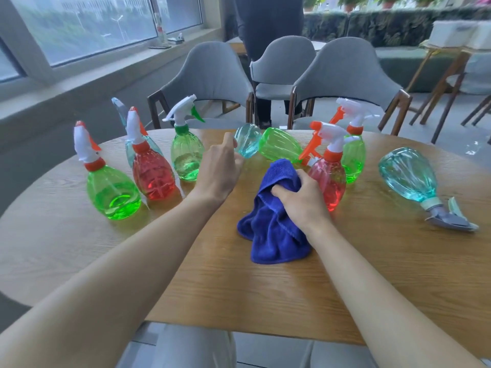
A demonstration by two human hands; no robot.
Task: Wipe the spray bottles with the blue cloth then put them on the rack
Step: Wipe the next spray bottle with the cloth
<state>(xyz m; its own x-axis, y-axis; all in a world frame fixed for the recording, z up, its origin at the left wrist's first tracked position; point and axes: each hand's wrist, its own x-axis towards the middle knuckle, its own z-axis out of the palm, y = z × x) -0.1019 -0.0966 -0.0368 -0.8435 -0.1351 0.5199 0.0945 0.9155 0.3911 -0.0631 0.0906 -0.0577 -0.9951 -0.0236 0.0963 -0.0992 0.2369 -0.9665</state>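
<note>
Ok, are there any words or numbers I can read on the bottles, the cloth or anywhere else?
No text can be read anywhere.
On the spray bottles: no labels or print show.
On the blue cloth: plain, no tag shows.
On the white blocks at the far right: any print is too blurred to read.

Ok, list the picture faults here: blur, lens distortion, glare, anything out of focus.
Head view: the wide lens bows the rim of the round wooden table and tilts the grey window frame; the far white-topped stand is smeared; window daylight glows through the translucent green plastic spray bottle onto the wood.
</note>
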